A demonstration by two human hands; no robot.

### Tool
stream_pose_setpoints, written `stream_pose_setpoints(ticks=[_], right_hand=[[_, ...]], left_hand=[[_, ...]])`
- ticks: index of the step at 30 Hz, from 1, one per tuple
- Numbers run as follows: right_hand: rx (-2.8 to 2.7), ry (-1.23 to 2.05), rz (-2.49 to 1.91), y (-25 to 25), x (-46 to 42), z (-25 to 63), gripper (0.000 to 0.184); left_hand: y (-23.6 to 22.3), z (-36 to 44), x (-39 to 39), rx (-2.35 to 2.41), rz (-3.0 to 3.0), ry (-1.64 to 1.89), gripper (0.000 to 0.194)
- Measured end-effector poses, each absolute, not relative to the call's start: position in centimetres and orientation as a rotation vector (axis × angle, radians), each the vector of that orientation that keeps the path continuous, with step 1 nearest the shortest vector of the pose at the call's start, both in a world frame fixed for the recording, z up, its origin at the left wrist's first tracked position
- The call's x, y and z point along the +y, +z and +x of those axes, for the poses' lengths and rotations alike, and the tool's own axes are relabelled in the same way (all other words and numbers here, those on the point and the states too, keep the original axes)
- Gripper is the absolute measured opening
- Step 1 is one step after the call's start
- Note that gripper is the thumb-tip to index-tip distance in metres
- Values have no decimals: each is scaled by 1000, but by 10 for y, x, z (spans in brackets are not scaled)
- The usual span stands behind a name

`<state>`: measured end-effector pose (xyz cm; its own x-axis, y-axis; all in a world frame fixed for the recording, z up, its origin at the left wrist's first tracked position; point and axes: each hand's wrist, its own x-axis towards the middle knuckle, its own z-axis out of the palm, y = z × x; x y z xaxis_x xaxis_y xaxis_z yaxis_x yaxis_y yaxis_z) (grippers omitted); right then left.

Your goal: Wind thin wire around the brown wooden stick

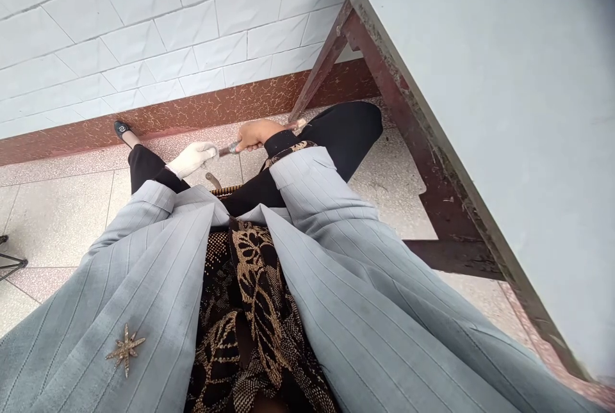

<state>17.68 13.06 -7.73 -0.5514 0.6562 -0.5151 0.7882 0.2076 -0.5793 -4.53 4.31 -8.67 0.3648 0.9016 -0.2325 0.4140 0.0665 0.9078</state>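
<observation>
My right hand (pixel 258 135), bare, is wrapped round a brown stick-like tool (pixel 227 150) with a grey metal band near its left part. The tool's pale far end shows past my wrist, by the right knee. My left hand (pixel 193 158), in a white glove, is closed at the tool's left tip; a small greyish bit shows at its fingers, too small to name. Below the hands, a curved brownish piece (pixel 212 180) sticks up between my legs; its lower part is hidden.
At right, a pale tabletop (pixel 504 80) stands on dark red wooden legs (pixel 321 57), close to my right knee. Ahead is a white tiled wall (pixel 192 22) with a brown skirting band (pixel 202 105). Thin black metal legs (pixel 13 264) stand on the floor at far left.
</observation>
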Motion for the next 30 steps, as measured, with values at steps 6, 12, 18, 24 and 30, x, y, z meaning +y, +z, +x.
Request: stream_pose_setpoints(ticks=[6,12,18,24,30], right_hand=[[2104,-1769,803,-58,118,182,24],[2484,-2262,1033,-54,117,181,35],[2569,-2344,1346,-62,122,172,39],[2556,-1578,1810,-73,134,171,25],[2412,-1099,1512,-70,128,172,19]], left_hand=[[-92,-54,51,1186,1426,783,23],[-90,-52,52,1150,1369,862,27],[-92,-51,50,1140,1394,818,23],[-86,-50,49,1228,1522,684,21],[-80,-48,48,1324,1686,533,16]])
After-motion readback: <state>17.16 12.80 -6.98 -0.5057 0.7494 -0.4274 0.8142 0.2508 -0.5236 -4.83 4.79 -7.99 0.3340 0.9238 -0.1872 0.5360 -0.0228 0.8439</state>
